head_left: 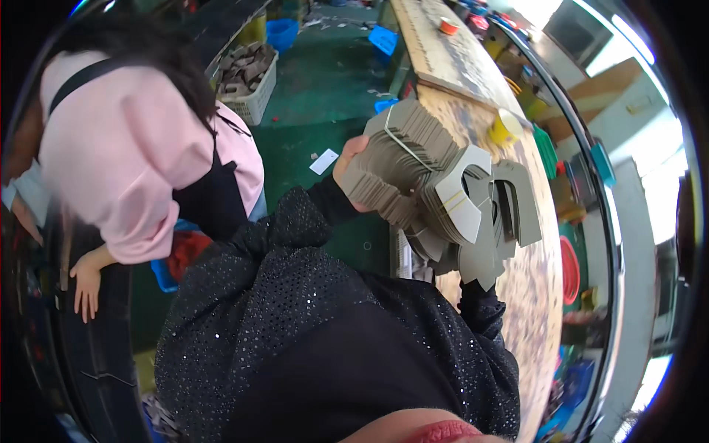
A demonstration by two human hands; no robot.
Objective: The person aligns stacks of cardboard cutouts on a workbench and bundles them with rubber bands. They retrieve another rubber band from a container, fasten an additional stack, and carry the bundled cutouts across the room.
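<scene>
Several bundles of grey die-cut cardboard pieces (413,140) are held up in front of me, over the near-left edge of the wooden table. Thin bands tie the bundles; the pieces have curved, U-like cut-outs. My left hand (350,164) grips the left end of the largest bundle, its thumb on the upper side. Another tied bundle (458,203) with paler faces sits against it, and more grey pieces (523,203) stick out on the right. My right sleeve cuff (481,294) reaches under the lower right pieces, which hide the right hand and its fingers.
At left a co-worker in a pink top (118,148) and black apron leans over a dark surface. A white crate (260,96) of dark pieces stands on the green floor (317,122). The wooden table (535,295) carries a yellow tub (505,128). A metal rail (602,184) runs along the right.
</scene>
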